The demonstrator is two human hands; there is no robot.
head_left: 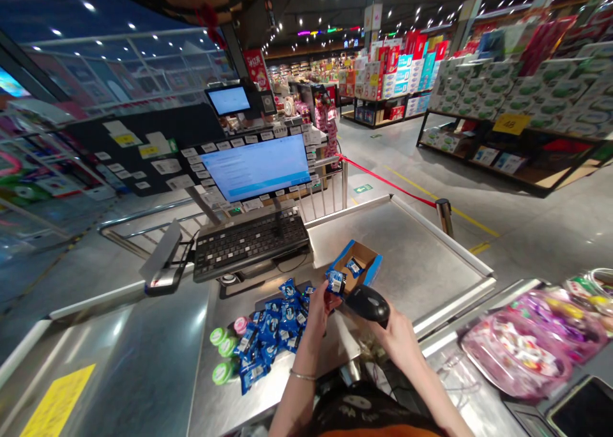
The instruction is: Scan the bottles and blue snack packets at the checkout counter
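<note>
Left fingers (325, 299) pinch a small blue foil packet (336, 282); right fingers (387, 329) wrap a black handheld barcode scanner (366, 304), near an open blue-and-brown cardboard box (364, 257) holding another blue packet (355, 268).

The left hand (320, 315) pinches a blue packet (336, 282) just beside a black barcode scanner (364, 304) gripped in the right hand (397, 342). Beyond the fingers sits an open cardboard box (358, 264); more blue packets (271, 325) lie heaped left of them on a steel checkout counter (407, 252).

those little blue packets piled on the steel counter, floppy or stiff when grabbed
The blue packets are probably light and floppy, since they lie slumped over each other. The glossy wrappers likely slide easily on the steel counter. The one in the left hand looks lightly pinched.
</note>
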